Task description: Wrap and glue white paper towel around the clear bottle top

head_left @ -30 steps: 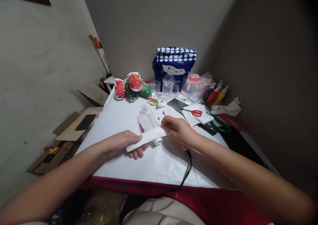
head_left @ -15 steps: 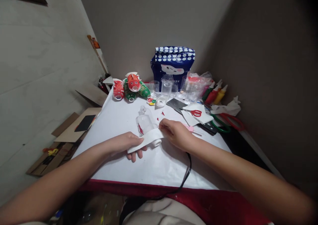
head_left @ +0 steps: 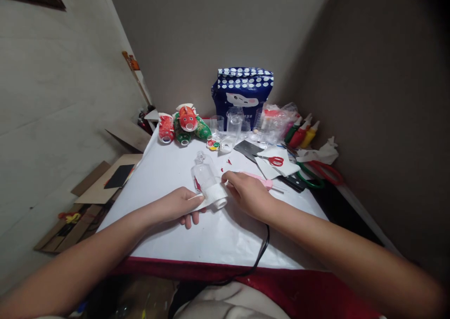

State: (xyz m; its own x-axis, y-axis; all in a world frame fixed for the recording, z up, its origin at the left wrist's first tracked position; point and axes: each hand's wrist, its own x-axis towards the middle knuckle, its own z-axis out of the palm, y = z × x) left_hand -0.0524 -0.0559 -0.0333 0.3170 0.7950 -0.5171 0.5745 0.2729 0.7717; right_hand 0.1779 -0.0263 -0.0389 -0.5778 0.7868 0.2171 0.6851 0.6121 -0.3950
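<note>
A clear plastic bottle (head_left: 204, 172) lies on the white-covered table, its narrow neck pointing to the back. White strip material (head_left: 214, 194) curves over its near end, where a white roll shows. My left hand (head_left: 184, 204) pinches the strip's left end between thumb and fingers. At the strip's right end, the fingertips of my right hand (head_left: 242, 190) are closed on it beside the bottle. A small red piece (head_left: 197, 184) shows at the bottle's left side. Behind my right hand lies a pink tool (head_left: 267, 184) with a thin metal shaft.
Red-handled scissors (head_left: 276, 161) lie on white sheets at the right, near green and red handles. Painted red and green figures (head_left: 188, 118), a blue bag (head_left: 242, 94), clear cups and paint bottles (head_left: 309, 133) stand behind. A black cable (head_left: 263, 253) crosses the front edge.
The right end of the strip has moved slightly left with my right hand, and the strip lies closer around the bottle's near end. My left hand keeps its pinch.
</note>
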